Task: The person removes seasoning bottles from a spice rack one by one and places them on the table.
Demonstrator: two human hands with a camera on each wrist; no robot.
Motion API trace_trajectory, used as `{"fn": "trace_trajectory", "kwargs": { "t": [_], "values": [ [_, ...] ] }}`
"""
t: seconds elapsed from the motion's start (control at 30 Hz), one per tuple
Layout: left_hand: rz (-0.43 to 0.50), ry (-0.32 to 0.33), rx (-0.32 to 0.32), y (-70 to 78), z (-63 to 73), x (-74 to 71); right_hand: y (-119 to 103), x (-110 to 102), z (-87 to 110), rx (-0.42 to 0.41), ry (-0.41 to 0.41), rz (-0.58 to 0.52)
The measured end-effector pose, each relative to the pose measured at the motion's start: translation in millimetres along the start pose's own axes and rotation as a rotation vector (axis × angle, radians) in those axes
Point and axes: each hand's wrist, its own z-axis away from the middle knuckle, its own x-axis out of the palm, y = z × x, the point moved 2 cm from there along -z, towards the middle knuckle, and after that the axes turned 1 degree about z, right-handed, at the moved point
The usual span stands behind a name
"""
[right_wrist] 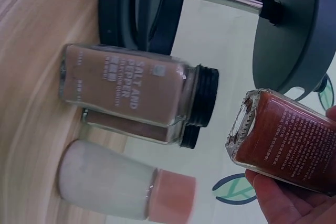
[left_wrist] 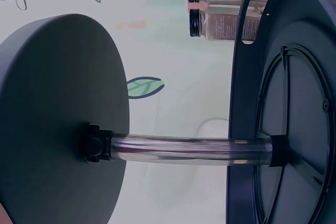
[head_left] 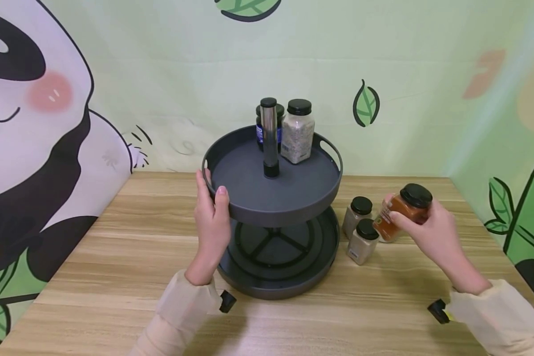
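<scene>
Right hand [head_left: 438, 237] grasps red jar [right_wrist: 286, 142], raised and tilted near two jars [head_left: 361, 247], which a low swing could topple; left hand [head_left: 211, 222], fingers extended, touches upper tray [head_left: 244, 183], which uneven pressure might turn

From above, a hand can reach the front of the upper tray [head_left: 249, 190], but the metal post [head_left: 270, 141], a pale-filled jar [head_left: 297, 137] and a dark jar [head_left: 260, 132] obstruct its back. The gap above the lower tray [head_left: 278, 290] opens to the front around the lower post [left_wrist: 191, 149], while two small black-capped jars [head_left: 362, 248] hinder low passage from the right and the left hand [head_left: 212, 220] blocks the upper tray's left rim.
</scene>
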Motion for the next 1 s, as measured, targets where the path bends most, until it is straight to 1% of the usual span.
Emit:
{"fn": "trace_trajectory", "kwargs": {
  "t": [0.2,0.37,0.53,0.73,1.0],
  "values": [
    [0.005,-0.003,0.001,-2.3,-0.5,0.3,11,1,0.9,0.033,-0.015,0.031],
    [0.006,-0.001,0.001,-2.4,-0.8,0.2,18,2,1.4,0.037,-0.011,0.002],
    [0.004,0.0,0.001,-1.4,-1.1,-0.4,22,1,1.4,0.061,-0.004,-0.008],
    [0.008,-0.003,0.0,-0.6,-0.7,-0.6,28,1,1.7,0.075,0.012,0.027],
    [0.018,-0.001,0.005,-0.1,-0.6,-0.7,40,5,2.0,0.097,-0.001,0.06]
  ]
}}
